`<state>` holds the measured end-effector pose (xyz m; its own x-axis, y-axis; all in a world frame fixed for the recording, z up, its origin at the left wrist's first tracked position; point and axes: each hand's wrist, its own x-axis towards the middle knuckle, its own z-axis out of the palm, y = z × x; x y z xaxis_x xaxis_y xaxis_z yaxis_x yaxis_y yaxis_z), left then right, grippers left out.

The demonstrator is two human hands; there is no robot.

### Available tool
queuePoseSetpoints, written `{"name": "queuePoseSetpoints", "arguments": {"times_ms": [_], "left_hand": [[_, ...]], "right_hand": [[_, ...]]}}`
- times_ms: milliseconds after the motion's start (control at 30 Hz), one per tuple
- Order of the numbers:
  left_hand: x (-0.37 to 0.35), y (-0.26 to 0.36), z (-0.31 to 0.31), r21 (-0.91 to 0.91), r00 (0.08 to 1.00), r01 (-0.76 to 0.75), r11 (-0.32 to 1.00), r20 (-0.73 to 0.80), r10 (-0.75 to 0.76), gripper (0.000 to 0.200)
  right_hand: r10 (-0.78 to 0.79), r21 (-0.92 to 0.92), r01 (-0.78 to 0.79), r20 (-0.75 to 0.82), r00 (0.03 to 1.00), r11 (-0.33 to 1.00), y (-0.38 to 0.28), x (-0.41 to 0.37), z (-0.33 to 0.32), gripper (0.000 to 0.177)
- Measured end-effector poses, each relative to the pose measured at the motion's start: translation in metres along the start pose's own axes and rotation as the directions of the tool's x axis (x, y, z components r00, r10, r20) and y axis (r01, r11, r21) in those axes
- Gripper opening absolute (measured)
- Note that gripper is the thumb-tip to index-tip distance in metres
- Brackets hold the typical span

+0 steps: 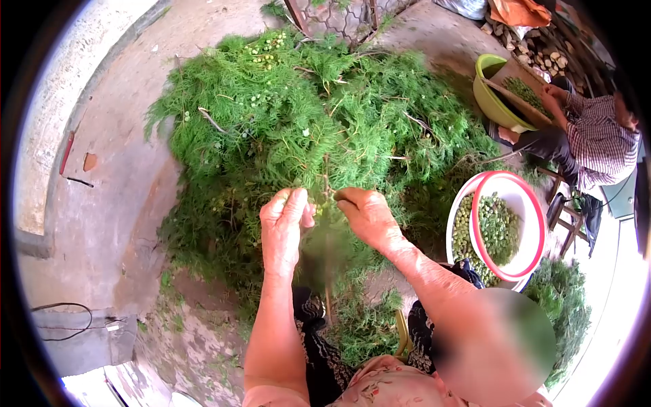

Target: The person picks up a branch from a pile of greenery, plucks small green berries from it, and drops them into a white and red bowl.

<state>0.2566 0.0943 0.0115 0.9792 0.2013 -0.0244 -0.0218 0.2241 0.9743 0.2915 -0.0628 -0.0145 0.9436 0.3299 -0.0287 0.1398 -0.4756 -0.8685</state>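
Note:
A large heap of cut green branches with fine feathery leaves and small pale green berries lies in front of me. At its near edge, my left hand is closed, thumb on top, with a leafy branch at its fingertips; the lower part of the branch is blurred. My right hand faces it a short way to the right, fingers pinched beside the branch's stem. What those fingertips hold, if anything, is hidden.
A white basin with a red-rimmed inner bowl holds green berries at right. Beyond it, another person sits by a yellow-green tub and a tray of berries. More cut branches lie at lower right. A cable lies at left.

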Motion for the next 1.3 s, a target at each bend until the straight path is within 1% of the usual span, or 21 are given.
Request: {"name": "queuePoseSetpoints", "arguments": {"times_ms": [67, 100, 200, 233, 333, 367, 467, 500, 600, 667, 733, 767, 867, 900, 1000, 1033, 1067, 1133, 1167, 1233, 1300], "left_hand": [[-0.002, 0.005, 0.003, -0.025, 1.000, -0.021, 0.999, -0.002, 0.021, 0.022], [-0.003, 0.007, 0.003, -0.062, 1.000, -0.026, 0.998, 0.006, 0.027, 0.022], [-0.006, 0.012, 0.004, -0.086, 1.000, 0.026, 0.996, 0.001, -0.026, 0.022], [-0.006, 0.013, 0.004, -0.103, 0.999, 0.030, 0.994, -0.016, -0.032, 0.024], [-0.004, 0.012, -0.002, -0.167, 0.994, -0.045, 0.985, -0.104, 0.028, 0.027], [-0.004, 0.013, -0.004, -0.115, 0.976, -0.010, 0.993, -0.216, -0.015, 0.027], [0.001, 0.014, -0.003, -0.003, 0.866, -0.059, 0.998, -0.498, 0.050, 0.026], [0.000, 0.018, -0.004, -0.017, 0.854, -0.057, 0.998, -0.519, 0.040, 0.022], [-0.006, 0.015, -0.013, 0.061, 0.907, -0.002, 0.998, -0.421, 0.028, 0.018], [-0.005, 0.010, -0.013, 0.158, 0.932, 0.056, 0.986, -0.361, 0.005, 0.016], [-0.007, 0.004, -0.015, 0.163, 0.950, 0.122, 0.979, -0.304, -0.068, 0.015], [-0.007, 0.005, -0.014, 0.129, 0.940, 0.192, 0.973, -0.308, -0.145, 0.016], [-0.003, 0.008, -0.019, -0.117, 0.832, 0.209, 0.971, -0.500, -0.240, 0.018], [0.000, 0.009, -0.020, -0.122, 0.799, 0.237, 0.964, -0.540, -0.265, 0.016], [0.003, -0.004, -0.022, -0.275, 0.775, 0.312, 0.909, -0.480, -0.411, 0.018], [0.003, -0.016, -0.030, -0.274, 0.817, 0.356, 0.893, -0.373, -0.440, 0.023], [-0.002, -0.006, -0.025, -0.149, 0.850, 0.436, 0.888, -0.256, -0.460, 0.034], [-0.005, -0.001, -0.014, -0.220, 0.877, 0.343, 0.913, -0.275, -0.395, 0.041], [-0.006, 0.000, -0.010, -0.261, 0.881, 0.302, 0.917, -0.290, -0.373, 0.045], [-0.002, 0.010, 0.004, -0.362, 0.827, 0.197, 0.911, -0.438, -0.353, 0.058], [-0.002, 0.010, 0.001, -0.354, 0.884, 0.184, 0.917, -0.348, -0.312, 0.055]], "right_hand": [[-0.057, 0.117, 0.059, -0.016, 0.998, 0.991, -0.001, 0.001, 0.008, 0.022], [-0.056, 0.193, 0.047, 0.041, 0.998, 0.980, -0.001, 0.001, 0.011, 0.024], [-0.104, 0.107, 0.100, 0.036, 0.994, 0.989, -0.001, 0.001, 0.023, 0.032], [-0.186, 0.098, 0.198, -0.118, 0.975, 0.975, 0.001, 0.001, 0.030, 0.024], [-0.053, 0.225, 0.038, 0.060, 0.997, 0.974, 0.003, 0.011, 0.024, 0.011], [-0.069, 0.312, 0.086, -0.066, 0.995, 0.946, 0.001, 0.011, 0.029, 0.006], [0.091, 0.285, -0.099, 0.040, 0.995, 0.953, -0.003, 0.010, 0.022, 0.005], [0.119, 0.317, -0.119, 0.021, 0.993, 0.941, -0.004, 0.009, 0.024, 0.007], [-0.003, 0.181, 0.017, -0.079, 0.997, 0.983, -0.005, 0.010, 0.025, 0.009], [-0.045, 0.159, 0.064, -0.119, 0.992, 0.985, -0.007, 0.010, 0.027, 0.010], [-0.087, 0.135, 0.109, -0.159, 0.983, 0.985, -0.009, 0.009, 0.029, 0.013], [-0.105, 0.124, 0.126, -0.164, 0.981, 0.984, -0.009, 0.009, 0.030, 0.013], [-0.163, 0.083, 0.178, -0.165, 0.973, 0.980, -0.011, 0.005, 0.033, 0.012], [-0.185, 0.064, 0.197, -0.157, 0.970, 0.978, -0.012, 0.004, 0.033, 0.013], [-0.208, 0.040, 0.216, -0.150, 0.967, 0.976, -0.020, 0.000, 0.034, 0.014], [-0.206, 0.037, 0.214, -0.153, 0.967, 0.976, -0.022, -0.002, 0.034, 0.014], [-0.179, 0.046, 0.188, -0.155, 0.971, 0.981, -0.024, -0.002, 0.034, 0.015], [-0.123, 0.064, 0.135, -0.161, 0.979, 0.989, -0.026, -0.003, 0.036, 0.016], [-0.143, 0.018, 0.149, -0.174, 0.974, 0.989, -0.024, -0.003, 0.035, 0.015], [-0.188, -0.073, 0.177, -0.194, 0.963, 0.981, -0.022, -0.002, 0.035, 0.015], [-0.149, -0.136, 0.127, -0.167, 0.975, 0.983, -0.024, -0.003, 0.034, 0.016]]}}
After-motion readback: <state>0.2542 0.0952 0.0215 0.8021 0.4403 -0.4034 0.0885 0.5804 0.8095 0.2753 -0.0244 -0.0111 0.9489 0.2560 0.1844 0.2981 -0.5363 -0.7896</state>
